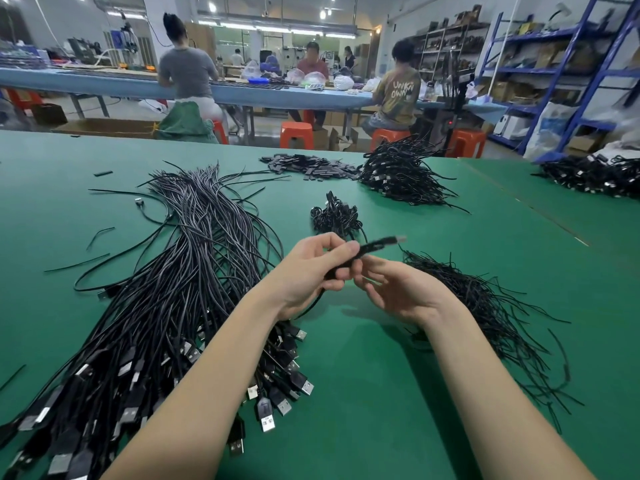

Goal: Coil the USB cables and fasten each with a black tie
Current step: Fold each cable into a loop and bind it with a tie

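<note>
The cable (375, 244) blurs at its plug; left hand (311, 268) grips it, right hand (398, 289) fingers curl at three o'clock, hold unclear.

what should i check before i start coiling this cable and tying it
1. Cable held: ok. The left hand grips the USB cable near its plug end, plug pointing up and right.
2. Second hand on the cable: cannot tell. The right hand has its fingertips at the cable below the left hand, but the grip is hidden.
3. Cable free of the pile of loose cables: cannot tell. It runs down behind the left wrist.
4. Ties within reach: ok. The heap of black ties lies just right of the right hand.
5. Tie in hand: not ok, none visible.
6. Place for finished ones: ok. The small bunch of coiled cables lies just beyond the hands.
</note>
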